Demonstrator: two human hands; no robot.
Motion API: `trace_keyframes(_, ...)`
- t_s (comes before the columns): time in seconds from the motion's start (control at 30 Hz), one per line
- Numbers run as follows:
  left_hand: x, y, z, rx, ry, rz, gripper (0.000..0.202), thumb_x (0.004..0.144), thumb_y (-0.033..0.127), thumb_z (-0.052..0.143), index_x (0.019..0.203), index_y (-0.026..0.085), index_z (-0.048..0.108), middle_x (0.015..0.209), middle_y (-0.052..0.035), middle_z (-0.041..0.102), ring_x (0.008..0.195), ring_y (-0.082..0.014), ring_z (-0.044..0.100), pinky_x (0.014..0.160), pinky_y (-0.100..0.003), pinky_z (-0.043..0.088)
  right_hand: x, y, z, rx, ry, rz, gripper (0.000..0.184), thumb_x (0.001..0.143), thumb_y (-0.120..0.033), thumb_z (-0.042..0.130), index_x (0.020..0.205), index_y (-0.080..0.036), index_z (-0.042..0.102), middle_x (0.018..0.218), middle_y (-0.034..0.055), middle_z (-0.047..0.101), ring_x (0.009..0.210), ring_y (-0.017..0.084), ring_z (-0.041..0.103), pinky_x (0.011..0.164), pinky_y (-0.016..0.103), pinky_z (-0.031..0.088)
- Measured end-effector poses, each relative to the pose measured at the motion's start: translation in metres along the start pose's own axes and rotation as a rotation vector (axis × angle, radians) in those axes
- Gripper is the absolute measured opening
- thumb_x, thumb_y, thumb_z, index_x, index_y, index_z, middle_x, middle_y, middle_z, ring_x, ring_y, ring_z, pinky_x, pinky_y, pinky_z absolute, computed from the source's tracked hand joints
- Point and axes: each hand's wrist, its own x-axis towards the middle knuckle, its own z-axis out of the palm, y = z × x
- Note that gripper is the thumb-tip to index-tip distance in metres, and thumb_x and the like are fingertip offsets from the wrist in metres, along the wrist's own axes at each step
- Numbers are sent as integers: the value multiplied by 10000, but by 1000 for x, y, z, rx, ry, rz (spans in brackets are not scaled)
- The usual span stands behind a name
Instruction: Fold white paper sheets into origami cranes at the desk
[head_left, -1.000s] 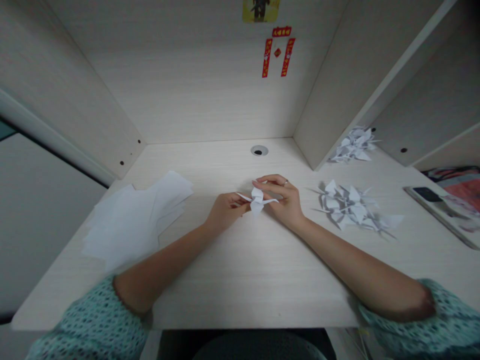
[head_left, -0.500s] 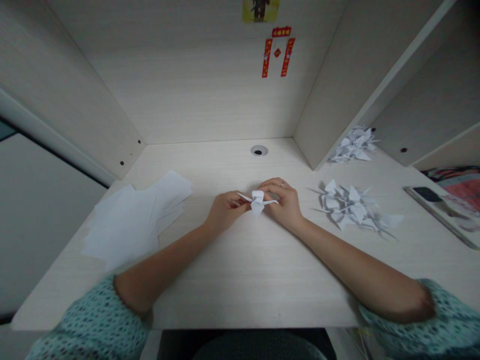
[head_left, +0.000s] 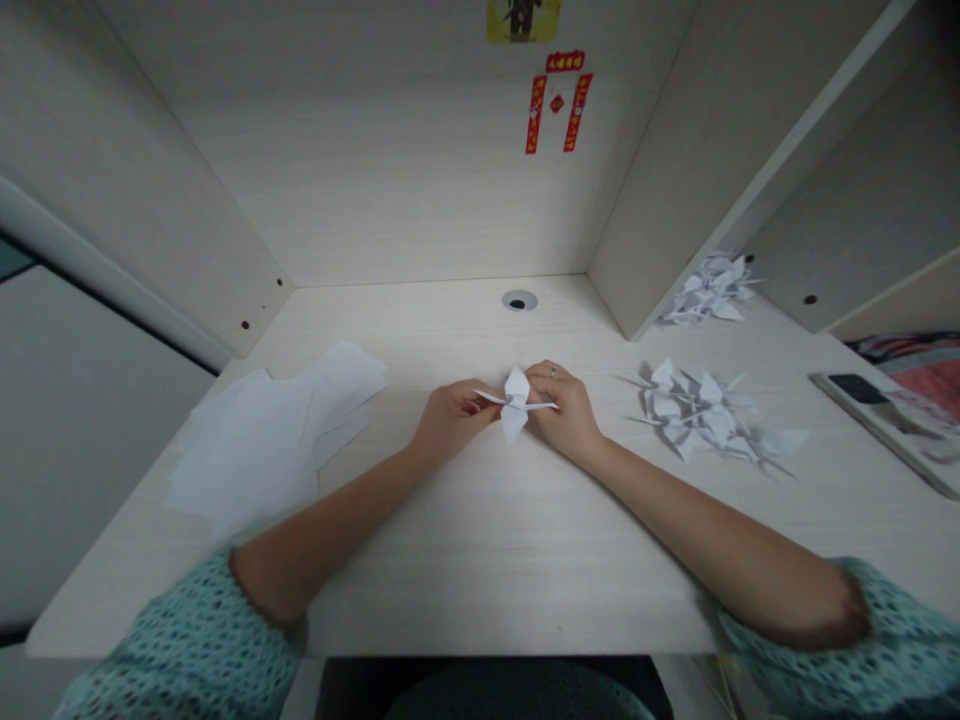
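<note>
A small white folded paper crane [head_left: 515, 402] is held between both hands above the middle of the pale wooden desk [head_left: 487, 540]. My left hand [head_left: 450, 420] pinches its left tip, fingers closed. My right hand [head_left: 564, 408], with a ring on one finger, is closed around its right side. Both forearms rest on the desk, and teal patterned sleeves show at the bottom corners.
A loose stack of white paper sheets [head_left: 270, 440] lies at the left. A pile of finished paper cranes [head_left: 705, 415] lies to the right, and another pile [head_left: 709, 288] sits further back. A phone [head_left: 877, 410] lies at the far right. A cable hole [head_left: 519, 300] is behind the hands.
My right hand's fingers have curled down from a raised spread onto the crane. The crane's upper flap now stands a little higher. The left hand has barely moved.
</note>
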Motion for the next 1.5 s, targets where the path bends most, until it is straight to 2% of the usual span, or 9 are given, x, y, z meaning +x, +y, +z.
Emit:
trace_keyframes(0.07,0,2,-1,2,14,2,146,698,296,695,740,161,729,717,-31,693,655,-134,598,611,-230,435,1,1,0,44,-5,45,314,878,-253,488,577,-208,566,645,30,583,672,176,532,661,320,405)
trace_keyframes(0.17,4,1,-5,-17,147,-23,199,705,343,693,761,156,733,744,-42,703,672,-144,608,612,-238,440,3,2,1,121,12,190,254,865,-328,548,670,-204,654,688,29,617,701,174,557,677,316,409)
trace_keyframes(0.33,12,-5,-17,128,359,0,206,718,360,686,808,182,735,770,-33,710,667,-141,609,594,-234,428,6,-5,2,393,-31,420,432,872,-517,509,687,-187,719,667,28,613,646,148,523,630,291,392)
trace_keyframes(0.47,11,-9,-18,272,303,100,140,737,324,678,791,210,739,766,-22,697,652,-125,586,570,-224,401,7,-15,2,594,-136,531,428,780,-560,610,600,-182,702,653,17,590,579,118,447,537,270,320)
trace_keyframes(0.63,9,-13,-15,318,261,128,146,755,336,670,782,211,741,754,-25,692,650,-127,582,577,-231,395,7,-23,3,731,-148,626,247,641,-428,776,672,-187,727,652,-10,613,568,94,436,549,252,318)
trace_keyframes(0.77,10,-13,-15,318,241,105,154,753,342,670,774,207,742,754,-24,697,643,-128,585,574,-231,389,8,-24,4,836,-139,683,246,553,-347,830,718,-189,738,661,-15,647,565,91,468,573,251,355)
trace_keyframes(0.97,10,-12,-14,339,234,66,166,747,338,671,759,190,744,738,-22,698,596,-115,558,561,-229,381,7,-24,6,928,-123,677,241,503,-240,858,694,-189,720,618,-47,627,559,74,489,614,240,390)
trace_keyframes(1.3,9,-11,-13,325,237,43,125,743,274,654,754,200,754,758,-19,717,614,-113,580,549,-209,401,3,-20,11,774,-156,553,148,635,-322,789,717,-206,746,777,12,714,746,146,605,747,283,448)
trace_keyframes(1.5,11,-12,-13,277,217,8,138,742,261,644,774,191,758,753,-28,727,627,-128,611,548,-212,420,2,-21,10,722,-110,471,133,648,-323,787,734,-226,752,794,21,720,742,156,615,704,284,458)
